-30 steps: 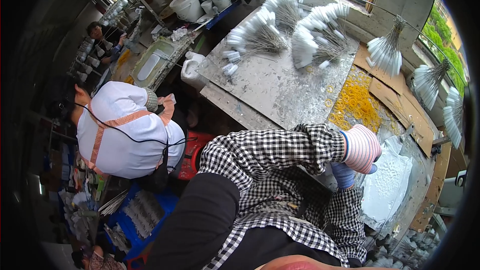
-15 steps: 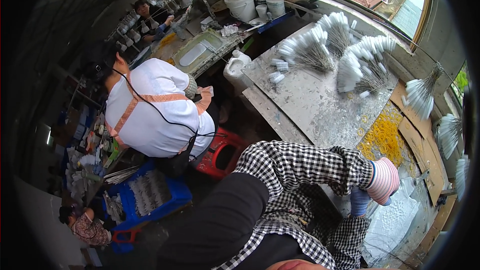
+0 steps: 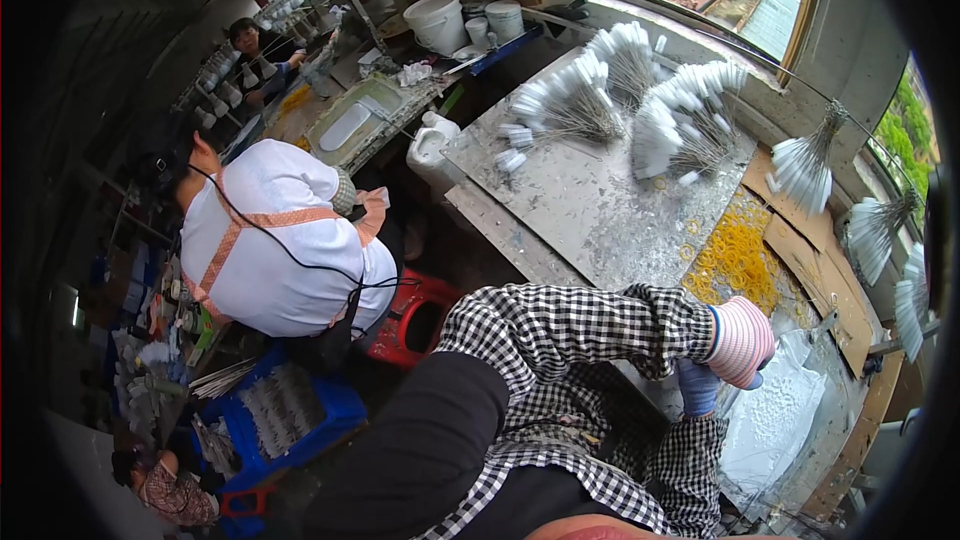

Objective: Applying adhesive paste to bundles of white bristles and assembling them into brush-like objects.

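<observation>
The sheet (image 3: 775,408) is seen just right of the left hand (image 3: 742,342) and right hand (image 3: 697,388) — finger grip cannot be told.

A white sheet (image 3: 775,408) (bumpy) lies face up.

This is a workshop. Beyond the left hand (image 3: 742,342) are a stained worktable (image 3: 545,195), bundles of white-tipped wires (image 3: 578,100) and yellow rubber bands (image 3: 735,258); to its left sits an aproned co-worker (image 3: 285,260).
</observation>
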A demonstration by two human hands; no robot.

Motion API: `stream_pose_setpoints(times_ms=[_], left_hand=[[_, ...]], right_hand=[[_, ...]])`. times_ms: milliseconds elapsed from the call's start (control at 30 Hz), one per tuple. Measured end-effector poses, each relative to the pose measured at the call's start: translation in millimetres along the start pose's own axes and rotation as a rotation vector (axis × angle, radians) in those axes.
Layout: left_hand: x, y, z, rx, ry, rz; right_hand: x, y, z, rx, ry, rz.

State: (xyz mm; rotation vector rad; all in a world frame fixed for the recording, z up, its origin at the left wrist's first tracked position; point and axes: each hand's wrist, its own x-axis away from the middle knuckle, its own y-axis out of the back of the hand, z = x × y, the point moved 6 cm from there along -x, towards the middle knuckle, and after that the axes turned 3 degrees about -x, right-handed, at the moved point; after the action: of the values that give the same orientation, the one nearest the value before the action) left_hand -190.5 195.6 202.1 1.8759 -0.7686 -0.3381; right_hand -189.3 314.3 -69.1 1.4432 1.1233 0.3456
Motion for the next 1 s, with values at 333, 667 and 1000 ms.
stream_pose_setpoints(times_ms=[333, 667, 1000], left_hand=[[-2, -5, 0, -0.029, 0.003, -0.011], [-4, -4, -3, -0.026, -0.002, -0.018], [-2, -6, 0, -0.018, 0.002, -0.073]], right_hand=[[-40, 22, 26, -1.235, -0.516, 0.454], [13, -66, 8, -1.523, -0.556, 0.030], [-6, -20, -9, -0.581, -0.393, 0.205]])
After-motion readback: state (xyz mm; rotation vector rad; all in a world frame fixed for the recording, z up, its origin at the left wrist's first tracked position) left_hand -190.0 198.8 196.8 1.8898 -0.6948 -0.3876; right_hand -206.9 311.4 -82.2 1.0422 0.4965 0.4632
